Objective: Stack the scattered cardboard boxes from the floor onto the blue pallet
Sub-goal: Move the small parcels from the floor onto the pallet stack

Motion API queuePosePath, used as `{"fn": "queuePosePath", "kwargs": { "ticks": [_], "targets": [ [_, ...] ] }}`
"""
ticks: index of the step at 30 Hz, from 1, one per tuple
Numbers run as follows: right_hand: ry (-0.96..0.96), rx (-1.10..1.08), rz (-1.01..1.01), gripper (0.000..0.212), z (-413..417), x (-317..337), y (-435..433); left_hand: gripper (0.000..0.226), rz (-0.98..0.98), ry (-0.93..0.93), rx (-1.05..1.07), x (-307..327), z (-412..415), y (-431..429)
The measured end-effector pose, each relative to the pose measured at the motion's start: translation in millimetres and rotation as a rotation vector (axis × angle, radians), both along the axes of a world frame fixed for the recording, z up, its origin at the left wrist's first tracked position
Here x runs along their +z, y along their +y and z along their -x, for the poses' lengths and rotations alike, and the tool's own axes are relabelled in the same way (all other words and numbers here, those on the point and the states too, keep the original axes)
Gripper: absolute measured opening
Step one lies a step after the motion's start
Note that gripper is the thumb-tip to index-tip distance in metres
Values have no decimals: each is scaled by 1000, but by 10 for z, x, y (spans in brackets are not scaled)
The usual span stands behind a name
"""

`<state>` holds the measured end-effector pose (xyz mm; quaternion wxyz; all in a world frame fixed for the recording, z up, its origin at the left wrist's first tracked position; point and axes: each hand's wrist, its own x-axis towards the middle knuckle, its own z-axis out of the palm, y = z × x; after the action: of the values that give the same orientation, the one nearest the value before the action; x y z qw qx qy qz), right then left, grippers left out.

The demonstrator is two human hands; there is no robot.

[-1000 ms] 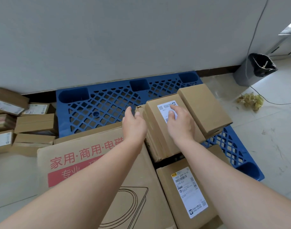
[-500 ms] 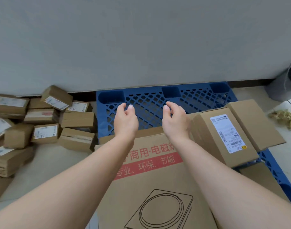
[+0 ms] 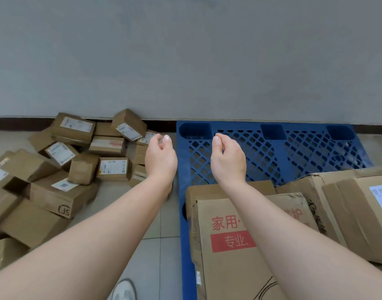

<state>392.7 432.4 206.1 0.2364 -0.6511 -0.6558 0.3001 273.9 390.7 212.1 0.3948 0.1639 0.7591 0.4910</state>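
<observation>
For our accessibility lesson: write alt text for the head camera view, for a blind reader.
Two empty hands, left hand and right hand, reach forward. Small cardboard boxes lie heaped on the floor at left; a blue pallet at right holds larger boxes.

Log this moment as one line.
left hand: empty | right hand: empty | blue pallet: printed box near side | floor boxes: piled left

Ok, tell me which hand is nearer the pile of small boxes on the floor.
Left. The left hand hovers empty at the right edge of the pile; the right hand is further right, over the blue pallet.
</observation>
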Motion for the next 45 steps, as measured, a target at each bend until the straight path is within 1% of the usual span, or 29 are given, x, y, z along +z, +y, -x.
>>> {"fn": "queuePosePath", "kwargs": {
  "ticks": [11,19,24,33,37,40,45],
  "targets": [
    [-39,82,27,35,1120,-286,-84,43,122,-7,83,-391,1149,-186],
    [-75,177,82,35,1568,-728,-129,42,211,-59,156,-924,1543,-331],
    [-125,218,131,36,1662,-1199,-107,42,240,-88,178,-1353,1619,-381],
    [-213,322,227,36,1789,-2334,-95,40,261,-110,246,-2368,1687,-359],
    [-223,343,287,45,1825,-2806,-72,38,303,-118,254,-2864,1627,-356],
    [-236,394,305,47,1815,-3097,-30,40,335,-139,261,-3209,1580,-358],
    [-269,411,337,44,1816,-3559,66,39,354,-198,259,-3660,1468,-346]
  ]
}}
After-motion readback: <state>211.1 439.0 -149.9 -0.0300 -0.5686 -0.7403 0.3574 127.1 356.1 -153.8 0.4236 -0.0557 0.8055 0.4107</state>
